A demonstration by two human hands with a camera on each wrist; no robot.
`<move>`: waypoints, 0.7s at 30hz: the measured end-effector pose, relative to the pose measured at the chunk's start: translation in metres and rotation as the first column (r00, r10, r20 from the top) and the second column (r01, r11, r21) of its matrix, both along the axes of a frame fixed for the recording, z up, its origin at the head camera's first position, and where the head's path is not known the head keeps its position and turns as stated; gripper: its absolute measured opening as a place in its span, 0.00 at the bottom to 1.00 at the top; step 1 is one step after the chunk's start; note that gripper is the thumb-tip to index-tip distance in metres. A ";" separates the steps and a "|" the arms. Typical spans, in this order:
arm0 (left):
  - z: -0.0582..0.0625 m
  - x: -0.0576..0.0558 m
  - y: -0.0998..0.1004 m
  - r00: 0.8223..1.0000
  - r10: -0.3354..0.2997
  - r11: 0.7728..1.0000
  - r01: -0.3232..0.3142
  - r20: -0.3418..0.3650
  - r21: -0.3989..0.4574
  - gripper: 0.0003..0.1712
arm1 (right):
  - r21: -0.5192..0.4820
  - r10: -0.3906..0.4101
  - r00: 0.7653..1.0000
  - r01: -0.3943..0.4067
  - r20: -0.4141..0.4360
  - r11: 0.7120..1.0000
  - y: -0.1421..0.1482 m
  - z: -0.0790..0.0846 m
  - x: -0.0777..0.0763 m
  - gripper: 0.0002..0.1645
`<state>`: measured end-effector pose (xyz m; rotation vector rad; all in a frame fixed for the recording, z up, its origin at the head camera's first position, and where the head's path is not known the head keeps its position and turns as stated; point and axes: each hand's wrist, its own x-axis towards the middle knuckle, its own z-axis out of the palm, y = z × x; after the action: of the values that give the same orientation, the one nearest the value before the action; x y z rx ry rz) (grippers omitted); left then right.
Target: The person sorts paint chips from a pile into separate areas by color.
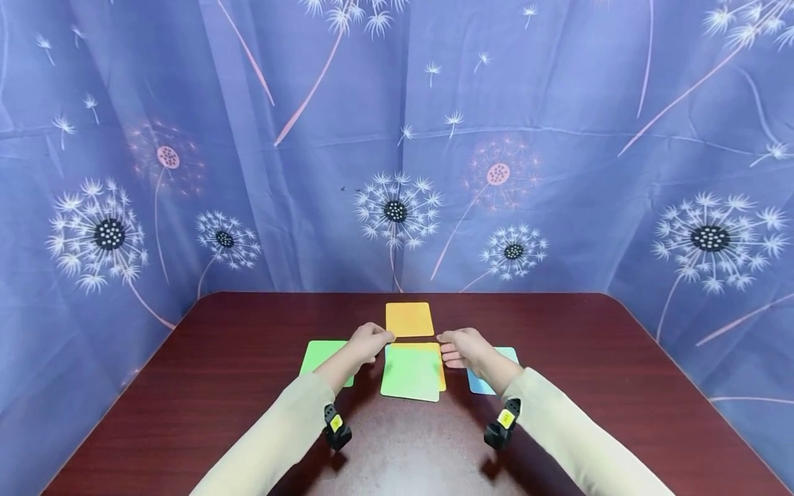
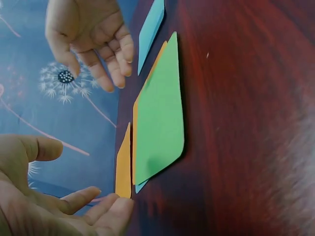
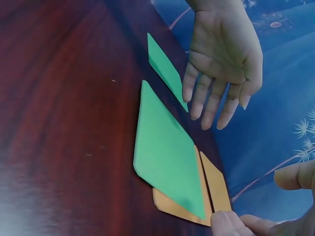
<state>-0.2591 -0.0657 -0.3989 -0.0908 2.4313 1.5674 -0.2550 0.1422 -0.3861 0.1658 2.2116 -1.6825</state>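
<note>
On the counter [image 1: 589, 351], a green card [image 1: 321, 358] lies at the green-topped stack's [image 1: 409, 374] 9 o'clock; left hand [image 1: 367, 342] at 10, fingers apart; orange card [image 1: 409, 319] at 12; right hand [image 1: 468, 348] at 2, fingers apart; blue card [image 1: 480, 384] at 3.

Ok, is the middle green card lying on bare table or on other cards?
On other cards. Beneath the middle green card, an orange card shows along its right side and a blue corner peeks out.

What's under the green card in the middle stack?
Under the green card, an orange card juts out at the right in the head view, and the corner of a blue card peeks out far left. Their remaining surfaces, and anything else beneath, are covered.
</note>
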 end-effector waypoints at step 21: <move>-0.006 0.036 -0.003 0.997 -0.058 0.998 0.057 0.047 0.026 0.20 | -0.143 0.024 1.000 -0.026 -0.012 0.989 0.000 -0.016 0.037 0.26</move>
<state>-0.2228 -0.0683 -0.4045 -0.0530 2.3564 1.5518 -0.2176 0.1426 -0.4017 0.0919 2.0816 -1.8244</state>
